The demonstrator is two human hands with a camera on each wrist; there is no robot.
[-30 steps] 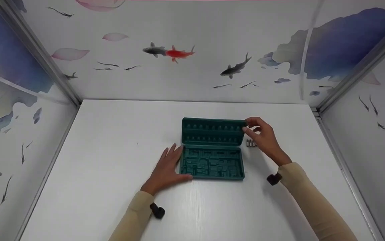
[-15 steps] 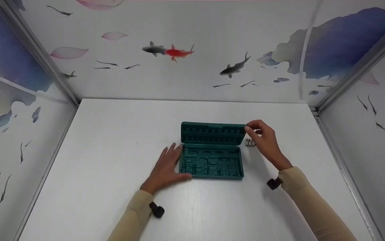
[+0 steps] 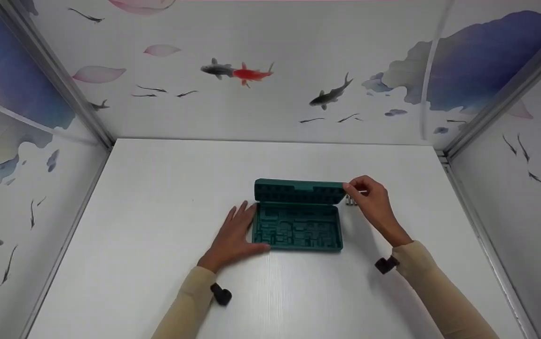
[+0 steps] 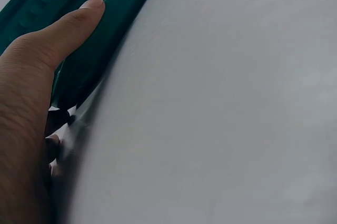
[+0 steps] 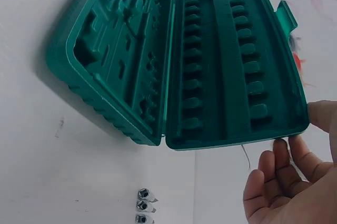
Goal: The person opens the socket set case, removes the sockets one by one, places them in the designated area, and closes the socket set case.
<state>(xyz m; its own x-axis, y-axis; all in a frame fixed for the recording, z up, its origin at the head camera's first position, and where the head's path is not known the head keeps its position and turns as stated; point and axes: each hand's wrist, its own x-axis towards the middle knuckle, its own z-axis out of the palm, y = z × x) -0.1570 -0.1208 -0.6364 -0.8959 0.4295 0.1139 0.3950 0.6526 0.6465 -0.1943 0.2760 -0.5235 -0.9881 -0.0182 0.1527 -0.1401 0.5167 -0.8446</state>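
A dark green plastic tool case (image 3: 298, 230) lies on the white table, its molded tray facing up with no tools visible in it. The lid (image 3: 294, 190) stands raised along the far side, tilted over the tray. My left hand (image 3: 233, 238) rests against the case's left side with straight, spread fingers. Its thumb (image 4: 79, 24) lies over the near rim. At the lid's right corner, my right hand (image 3: 369, 197) pinches the edge between thumb and fingers. Small silver bit sockets (image 5: 145, 205) stand on the table right of the case, partly hidden behind that hand in the head view.
White table surface (image 3: 157, 188) surrounds the case. Panels printed with fish and petals (image 3: 251, 108) enclose the table at the back and both sides. A latch tab (image 5: 286, 19) sticks out from the lid's edge.
The lid has tilted down and forward over the tray, with my right hand moving along with it. My left hand has kept its place at the case.
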